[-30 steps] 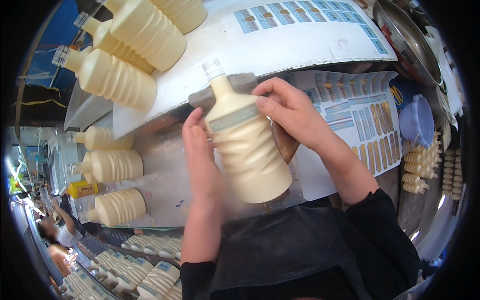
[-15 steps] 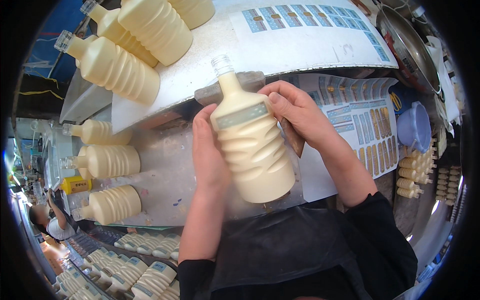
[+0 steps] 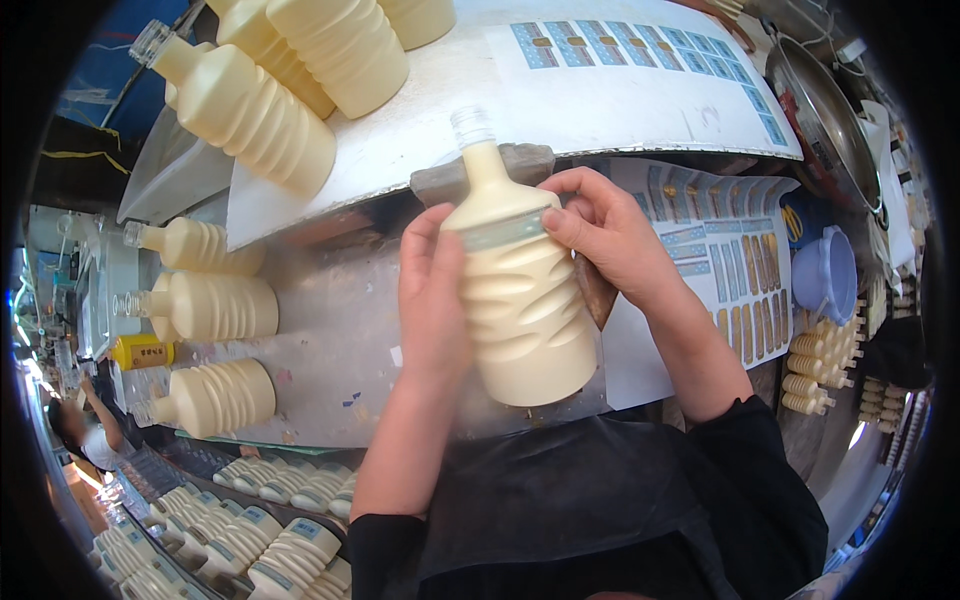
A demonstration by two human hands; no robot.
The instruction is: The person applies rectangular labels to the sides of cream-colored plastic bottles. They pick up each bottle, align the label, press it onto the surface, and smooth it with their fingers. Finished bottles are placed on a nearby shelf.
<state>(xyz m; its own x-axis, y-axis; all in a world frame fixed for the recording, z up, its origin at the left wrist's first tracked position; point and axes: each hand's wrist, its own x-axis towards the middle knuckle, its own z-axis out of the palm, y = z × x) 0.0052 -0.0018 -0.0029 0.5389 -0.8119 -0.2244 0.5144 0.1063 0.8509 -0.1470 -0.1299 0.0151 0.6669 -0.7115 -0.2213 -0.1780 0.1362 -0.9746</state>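
Note:
Between my hands a cream, ribbed bottle [image 3: 530, 340] with a clear threaded neck lies tilted over the bench, its neck against a grey block [image 3: 432, 184]. A pale blue-green label strip [image 3: 505, 231] crosses its shoulder. My left hand [image 3: 432, 285] cups the bottle's left side, its fingers closed against it and partly blurred at the strip's left end. My right hand [image 3: 605, 232] grips the other side, with the thumb pressing beside the strip's right end and the remaining fingers partly hidden behind. A brown, blade-like piece [image 3: 596, 292] shows below the right hand.
Several cream bottles [image 3: 225, 305] lie at the left; others stand on the white shelf [image 3: 450, 100]. Label sheets [image 3: 715, 290] lie right, beside a lilac bucket [image 3: 825, 272] and a metal pan [image 3: 825, 105]. Labelled bottles [image 3: 290, 560] fill the lower left, near another person [image 3: 100, 430].
My left fingers have come over onto the strip's left end, and my right thumb has shifted at its right end. The bottle has turned slightly. The whole view has shifted a little.

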